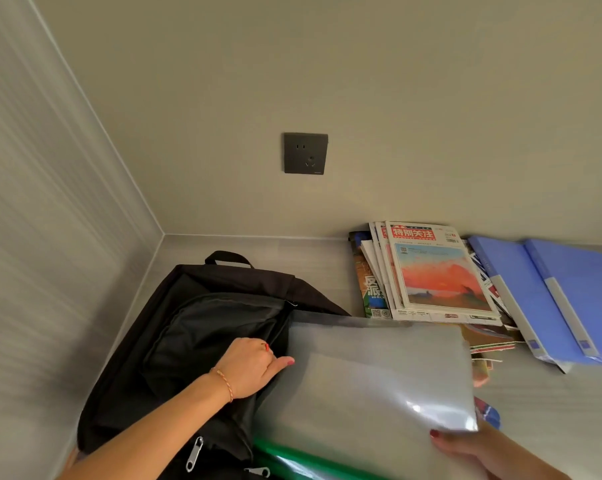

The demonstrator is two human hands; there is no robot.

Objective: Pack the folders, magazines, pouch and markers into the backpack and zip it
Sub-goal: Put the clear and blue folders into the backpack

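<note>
Over at the left end of the surface, tucked into the back-left corner, the black backpack (202,344) lies flat with its carry handle toward the rear wall. The left hand (249,367) is on it, fingers curled into the fabric along the right-hand edge of the bag, thumb out toward the incoming folder; it looks as though it's holding the opening apart, though the mouth itself is hidden.

Moving right, here comes the translucent grey folder (379,379), tilted, its left edge meeting the backpack just beside that left hand. Beneath it at the front edge a green folder (292,457) peeks out. The grey one reads as light, thin and slick, with glare on its lower right corner, likely to flex and slip, so a pinch at a corner with the far edge guided in is the sensible hold.

And that's what we have: the right hand (465,448) grips the folder at its lower right corner, a fingertip on top of the sheet, the rest of the folder stretching up and left away from the grip toward the bag.

Further right, the stack of magazines (438,271) sits fanned against the back edge, not yet packed, floppy and heavier as a pile. At the far right end, two blue folders (552,299) overlap, stiffer-looking, well apart from both hands. A small red and blue object (488,412) shows just behind the grey folder's corner; I can't tell what it is.
</note>
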